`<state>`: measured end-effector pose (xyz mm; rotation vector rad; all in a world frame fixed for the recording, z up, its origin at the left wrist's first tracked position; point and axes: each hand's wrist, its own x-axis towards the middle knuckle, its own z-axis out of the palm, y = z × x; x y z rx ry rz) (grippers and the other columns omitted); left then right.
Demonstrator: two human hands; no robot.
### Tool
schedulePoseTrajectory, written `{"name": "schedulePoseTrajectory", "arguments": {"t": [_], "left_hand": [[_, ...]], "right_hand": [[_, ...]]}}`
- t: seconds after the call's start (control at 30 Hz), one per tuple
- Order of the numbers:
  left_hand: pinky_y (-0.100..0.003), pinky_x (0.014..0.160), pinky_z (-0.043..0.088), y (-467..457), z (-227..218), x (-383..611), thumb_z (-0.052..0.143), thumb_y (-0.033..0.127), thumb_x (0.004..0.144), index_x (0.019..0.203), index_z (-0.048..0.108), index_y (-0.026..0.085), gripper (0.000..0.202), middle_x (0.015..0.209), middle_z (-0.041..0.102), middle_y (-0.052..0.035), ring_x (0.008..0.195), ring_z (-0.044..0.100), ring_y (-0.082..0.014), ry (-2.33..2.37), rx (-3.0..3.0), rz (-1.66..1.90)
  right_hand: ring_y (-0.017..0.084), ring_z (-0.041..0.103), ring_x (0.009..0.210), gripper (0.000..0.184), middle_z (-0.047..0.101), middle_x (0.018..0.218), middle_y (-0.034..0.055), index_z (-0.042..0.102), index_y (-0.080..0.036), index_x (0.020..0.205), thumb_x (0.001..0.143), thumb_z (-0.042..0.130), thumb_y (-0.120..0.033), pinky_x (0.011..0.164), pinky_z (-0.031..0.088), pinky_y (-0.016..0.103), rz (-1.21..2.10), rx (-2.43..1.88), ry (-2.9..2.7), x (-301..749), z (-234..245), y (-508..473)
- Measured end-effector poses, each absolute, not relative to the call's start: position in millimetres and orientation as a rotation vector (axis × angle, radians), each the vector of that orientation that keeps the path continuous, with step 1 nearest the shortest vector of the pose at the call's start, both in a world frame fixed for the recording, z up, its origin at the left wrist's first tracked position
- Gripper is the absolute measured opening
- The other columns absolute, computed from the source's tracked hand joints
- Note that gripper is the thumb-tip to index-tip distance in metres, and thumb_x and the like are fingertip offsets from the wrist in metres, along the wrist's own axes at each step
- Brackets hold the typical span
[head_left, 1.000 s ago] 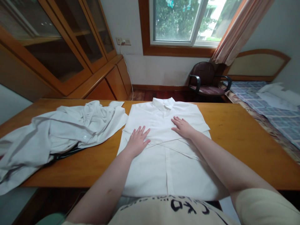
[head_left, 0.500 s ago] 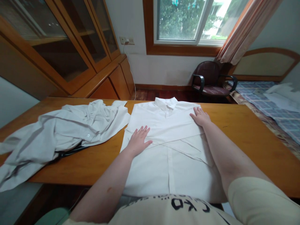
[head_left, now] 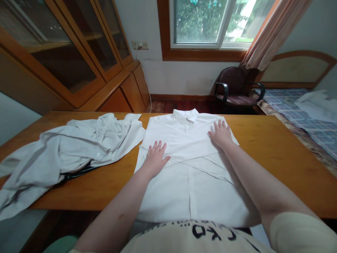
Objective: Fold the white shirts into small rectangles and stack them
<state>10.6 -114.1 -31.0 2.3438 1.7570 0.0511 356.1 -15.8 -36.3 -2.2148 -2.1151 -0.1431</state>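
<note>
A white collared shirt (head_left: 168, 191) lies spread front side up before me, its collar at the far edge of the table and its hem near my body. Creases run across its middle, where the sleeves seem folded inward. On the shirt's left side my left hand (head_left: 156, 159) rests flat with fingers spread. My right hand (head_left: 221, 133) lies on the upper right part, palm down and fingers apart. Neither hand grips the cloth.
A crumpled heap of white clothing (head_left: 79, 144) with a dark strip under it covers the left of the wooden table (head_left: 265, 151). Beyond stand a glass-door cabinet (head_left: 116, 89), an armchair (head_left: 234, 86) and a bed (head_left: 310, 109).
My right hand has slid slightly left, inward from the shirt's right edge, its fingers more spread. My left hand stays in nearly the same place.
</note>
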Motion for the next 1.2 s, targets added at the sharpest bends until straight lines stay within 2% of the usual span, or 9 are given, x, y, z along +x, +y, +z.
{"name": "schedulePoseTrajectory", "arguments": {"t": [0.07, 0.13, 0.27, 0.37, 0.53, 0.77, 0.93, 1.1, 1.2], "left_hand": [[-0.05, 0.115, 0.014, -113, -24, 23, 0.042, 0.048, 0.091, 0.145, 0.035, 0.01, 0.066, 0.155, 0.023, -0.0177, 0.144, 0.013, -0.0315, 1.754, 2.372, 0.001], [-0.048, 0.115, 0.015, -108, -18, 38, 0.042, 0.048, 0.091, 0.144, 0.036, 0.01, 0.066, 0.154, 0.024, -0.0181, 0.144, 0.016, -0.0304, 1.681, 2.408, -0.035], [-0.045, 0.116, 0.015, -97, -24, 65, 0.038, 0.046, 0.092, 0.146, 0.033, 0.012, 0.063, 0.155, 0.026, -0.014, 0.144, 0.018, -0.0262, 1.548, 2.466, -0.004], [-0.046, 0.117, 0.014, -98, -37, 69, 0.04, 0.049, 0.091, 0.148, 0.029, 0.014, 0.067, 0.156, 0.024, -0.0115, 0.145, 0.016, -0.0252, 1.526, 2.512, 0.049], [-0.045, 0.116, 0.016, -105, -43, 47, 0.041, 0.051, 0.09, 0.148, 0.031, 0.023, 0.065, 0.156, 0.023, -0.0069, 0.144, 0.017, -0.0231, 1.528, 2.508, 0.054], [-0.043, 0.116, 0.017, -106, -41, 7, 0.037, 0.047, 0.093, 0.147, 0.033, 0.027, 0.057, 0.156, 0.024, -0.0041, 0.144, 0.019, -0.0228, 1.613, 2.457, 0.058], [-0.043, 0.116, 0.017, -107, -45, -14, 0.037, 0.051, 0.092, 0.149, 0.029, 0.02, 0.065, 0.155, 0.026, -0.0085, 0.144, 0.019, -0.0252, 1.773, 2.403, 0.03], [-0.044, 0.115, 0.018, -110, -45, -24, 0.034, 0.053, 0.092, 0.148, 0.03, 0.017, 0.066, 0.156, 0.022, -0.0122, 0.144, 0.015, -0.0291, 1.952, 2.317, -0.021], [-0.046, 0.114, 0.02, -107, -39, -20, 0.035, 0.052, 0.092, 0.147, 0.03, 0.011, 0.069, 0.155, 0.024, -0.0174, 0.143, 0.019, -0.0306, 2.043, 2.245, -0.06]], "right_hand": [[0.033, 0.019, 0.142, 0.065, 0.025, 0.153, 0.0203, 0.035, -0.008, 0.144, 0.092, 0.038, -0.047, 0.111, 0.019, 0.052, -0.028, -2.057, -2.236, 326, -32, -32], [0.031, 0.02, 0.142, 0.066, 0.025, 0.154, 0.0188, 0.035, -0.009, 0.145, 0.092, 0.039, -0.048, 0.113, 0.019, 0.049, 0.095, -1.854, -2.377, 294, -29, -46], [0.028, 0.021, 0.143, 0.065, 0.024, 0.155, 0.0136, 0.032, -0.013, 0.147, 0.094, 0.035, -0.05, 0.113, 0.019, 0.047, 0.286, -1.646, -2.517, 249, -33, -62], [0.025, 0.022, 0.143, 0.064, 0.025, 0.155, 0.0095, 0.032, -0.019, 0.148, 0.094, 0.032, -0.053, 0.114, 0.018, 0.047, 0.307, -1.607, -2.554, 244, -39, -65], [0.025, 0.019, 0.143, 0.07, 0.022, 0.156, 0.0056, 0.028, -0.026, 0.15, 0.091, 0.029, -0.065, 0.114, 0.017, 0.046, 0.259, -1.771, -2.498, 277, -46, -59], [0.026, 0.019, 0.143, 0.072, 0.02, 0.157, 0.0076, 0.025, -0.022, 0.151, 0.092, 0.024, -0.063, 0.114, 0.018, 0.046, 0.137, -2.169, -2.271, 358, -51, -45], [0.026, 0.018, 0.144, 0.074, 0.02, 0.157, 0.009, 0.025, -0.019, 0.15, 0.091, 0.024, -0.063, 0.114, 0.019, 0.046, 0.101, -2.297, -2.165, 396, -49, -44], [0.025, 0.019, 0.143, 0.075, 0.021, 0.157, 0.0094, 0.026, -0.018, 0.15, 0.091, 0.023, -0.064, 0.113, 0.021, 0.044, 0.085, -2.302, -2.137, 400, -50, -45], [0.026, 0.02, 0.143, 0.075, 0.021, 0.157, 0.0098, 0.026, -0.018, 0.15, 0.091, 0.023, -0.064, 0.113, 0.021, 0.045, 0.079, -2.296, -2.138, 399, -50, -45]]}}
